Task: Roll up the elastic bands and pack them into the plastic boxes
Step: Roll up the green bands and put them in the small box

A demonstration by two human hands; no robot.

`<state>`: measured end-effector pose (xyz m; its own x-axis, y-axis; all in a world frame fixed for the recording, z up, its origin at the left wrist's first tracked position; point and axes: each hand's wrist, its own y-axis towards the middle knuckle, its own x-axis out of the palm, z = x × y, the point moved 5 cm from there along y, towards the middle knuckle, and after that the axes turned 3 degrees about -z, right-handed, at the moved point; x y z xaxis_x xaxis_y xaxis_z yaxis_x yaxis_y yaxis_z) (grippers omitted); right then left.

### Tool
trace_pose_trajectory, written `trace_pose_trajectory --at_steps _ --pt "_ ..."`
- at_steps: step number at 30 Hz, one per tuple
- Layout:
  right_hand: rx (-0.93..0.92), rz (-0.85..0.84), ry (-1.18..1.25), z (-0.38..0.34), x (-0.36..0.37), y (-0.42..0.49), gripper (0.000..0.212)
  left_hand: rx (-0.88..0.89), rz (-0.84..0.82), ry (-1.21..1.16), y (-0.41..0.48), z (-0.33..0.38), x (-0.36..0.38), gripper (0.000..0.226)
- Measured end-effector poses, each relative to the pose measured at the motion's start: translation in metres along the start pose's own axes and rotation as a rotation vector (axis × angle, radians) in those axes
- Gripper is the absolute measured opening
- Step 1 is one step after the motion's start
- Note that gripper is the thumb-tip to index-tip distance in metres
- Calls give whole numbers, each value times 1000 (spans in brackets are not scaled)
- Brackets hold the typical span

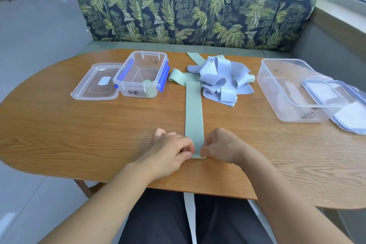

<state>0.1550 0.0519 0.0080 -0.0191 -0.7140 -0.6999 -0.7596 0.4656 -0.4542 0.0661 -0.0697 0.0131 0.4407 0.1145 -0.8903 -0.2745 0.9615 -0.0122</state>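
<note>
A green elastic band [194, 109] lies flat and straight on the wooden table [79, 140], running away from me. My left hand [170, 150] and my right hand [219, 146] pinch its near end from either side. Behind it sits a loose heap of light blue bands [219, 77] with other green bands [178, 77] beside it. The small clear box with blue clips [140, 74] at the left holds one rolled green band [149, 87]. At the right stands a larger clear box [289, 89].
The small box's lid [97, 83] lies flat to its left. The big box's lid [340, 103] leans against its right side near the table edge. A leaf-patterned sofa [194, 10] stands behind the table.
</note>
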Motion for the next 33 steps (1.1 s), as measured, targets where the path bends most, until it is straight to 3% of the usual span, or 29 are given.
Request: trace_pose_trajectory --at_steps 5,12,27,30,33 --pt "35 -28 22 -4 -2 -1 12 113 44 191 2 11 -7 13" --pt "60 -35 36 -4 -1 1 12 351 287 420 -10 31 -6 11" --pt "26 -29 41 -4 -2 -3 12 297 339 395 -13 16 10 11" --pt "-47 45 71 0 1 -9 18 299 358 352 -14 15 11 11" --pt "-147 181 210 9 3 -17 7 301 375 329 -14 14 11 12"
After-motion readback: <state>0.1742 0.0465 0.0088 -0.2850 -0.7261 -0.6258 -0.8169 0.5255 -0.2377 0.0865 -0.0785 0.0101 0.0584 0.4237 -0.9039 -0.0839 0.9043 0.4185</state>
